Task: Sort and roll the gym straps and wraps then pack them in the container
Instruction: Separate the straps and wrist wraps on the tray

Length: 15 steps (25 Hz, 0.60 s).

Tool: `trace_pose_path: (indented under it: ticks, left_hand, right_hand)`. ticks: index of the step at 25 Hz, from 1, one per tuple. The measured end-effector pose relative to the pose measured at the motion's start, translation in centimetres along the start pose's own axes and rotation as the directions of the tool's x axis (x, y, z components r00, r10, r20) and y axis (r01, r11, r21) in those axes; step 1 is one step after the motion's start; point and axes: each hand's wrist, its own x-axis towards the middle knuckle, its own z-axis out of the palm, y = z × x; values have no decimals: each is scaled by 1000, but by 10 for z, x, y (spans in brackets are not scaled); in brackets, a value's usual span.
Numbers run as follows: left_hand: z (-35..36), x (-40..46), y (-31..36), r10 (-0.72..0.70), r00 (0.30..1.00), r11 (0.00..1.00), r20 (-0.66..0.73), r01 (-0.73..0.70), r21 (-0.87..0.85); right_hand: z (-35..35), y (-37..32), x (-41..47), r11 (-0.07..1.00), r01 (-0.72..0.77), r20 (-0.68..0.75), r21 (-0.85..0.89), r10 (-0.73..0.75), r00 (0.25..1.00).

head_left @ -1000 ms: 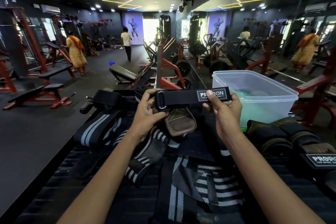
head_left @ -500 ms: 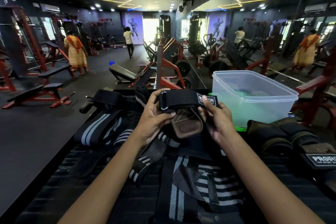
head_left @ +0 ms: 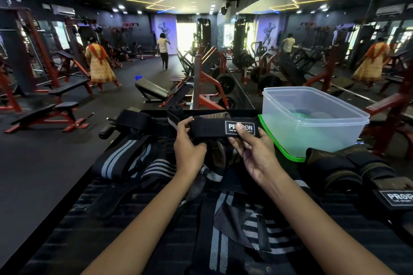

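Both my hands hold one black labelled wrist strap [head_left: 212, 130] above the pile. My left hand [head_left: 188, 147] pinches its left end, and my right hand [head_left: 252, 152] grips the right end with the thumb on the white label. A brown leather pad [head_left: 218, 156] hangs under the strap. A clear plastic container [head_left: 312, 123] stands on a green lid [head_left: 279, 149] to the right. Black wraps with grey stripes [head_left: 125, 158] lie loose on the bench below and left. Dark rolled straps [head_left: 348, 167] sit at the right.
The dark ribbed bench surface [head_left: 111, 241] carries the pile. Another labelled strap [head_left: 395, 198] lies at the far right edge. Red gym machines and benches [head_left: 55, 114] fill the floor beyond. Two people [head_left: 99, 65] walk in the background, and a mirror wall runs along the right.
The strap has been folded over so the label now faces me on a wider band, and both hands have shifted slightly right and closer together. The leather pad hangs lower behind the strap.
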Motion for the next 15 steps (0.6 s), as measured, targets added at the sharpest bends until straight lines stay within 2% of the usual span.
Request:
trace_pose_path:
  ticks: [2, 3, 5, 8, 12, 15]
  left_hand:
    - [2, -2, 2, -23, 999, 993, -27, 26, 112]
    - [3, -2, 2, -43, 999, 992, 10, 42, 119]
    - [4, 0, 4, -96, 984, 993, 148, 105, -50]
    - [9, -4, 11, -187, 939, 895, 289, 284, -344]
    - [14, -8, 8, -174, 953, 839, 248, 275, -469]
    - [15, -10, 8, -249, 948, 797, 200, 318, -514]
  right_hand:
    - [3, 3, -5, 998, 34, 39, -57, -32, 999]
    - [5, 2, -6, 996, 51, 54, -79, -46, 997]
    - [7, 0, -8, 990, 79, 75, -119, -71, 995]
    - [7, -3, -8, 982, 107, 93, -158, -93, 991]
    - [9, 0, -8, 993, 75, 72, -90, -68, 995]
    - [10, 1, -11, 990, 75, 82, -119, -66, 994]
